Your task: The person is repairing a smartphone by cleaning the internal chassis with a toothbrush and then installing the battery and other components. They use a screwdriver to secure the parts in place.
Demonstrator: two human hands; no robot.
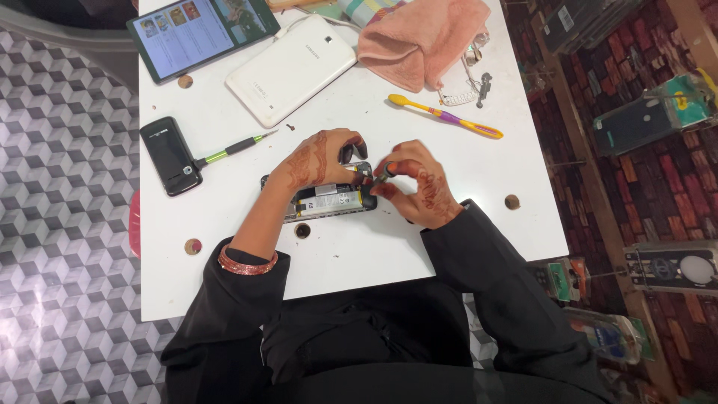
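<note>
An opened phone (329, 202) with its back off lies on the white table (359, 247), its battery and inner parts showing. My left hand (318, 158) rests on the phone's upper edge and presses it down. My right hand (415, 183) pinches a small dark tool, likely a screwdriver (385, 172), with its tip at the phone's top right corner. Both hands carry henna patterns; black sleeves and pink bangles (247, 263) show at the wrists.
A green-handled screwdriver (232, 150) lies beside a black phone (170, 155) at the left. Behind are a white tablet (292, 69), a lit tablet (198, 31), a pink cloth (422, 37) and a yellow-purple toothbrush (449, 116). Shelves of phone cases stand on the right.
</note>
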